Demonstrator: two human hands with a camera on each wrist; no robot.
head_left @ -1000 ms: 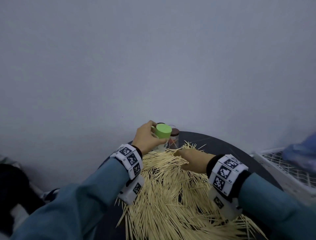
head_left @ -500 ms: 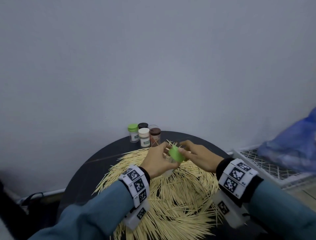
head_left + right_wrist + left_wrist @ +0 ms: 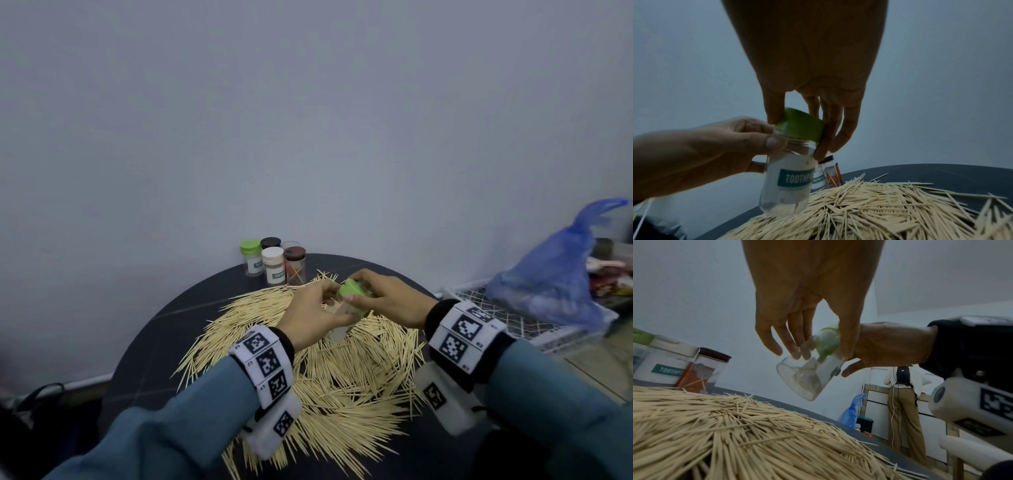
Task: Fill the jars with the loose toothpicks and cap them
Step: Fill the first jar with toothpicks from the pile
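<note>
Behind both hands gripping one green-capped jar (image 3: pixel 342 317), left hand (image 3: pixel 310 320) on glass, right hand (image 3: pixel 387 301) on cap, stand five jars (image 3: pixel 274 262).

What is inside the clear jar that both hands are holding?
The clear jar looks empty: no toothpicks show through its glass. Its green cap is on, gripped by the right hand; the left hand and the label hide part of the inside.

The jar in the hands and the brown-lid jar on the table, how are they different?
The held jar has a green lid and hangs tilted above the toothpicks; the brown-lid jar stands upright on the table. The held jar looks empty; the brown-lid jar holds a few sticks. Both are clear.
</note>
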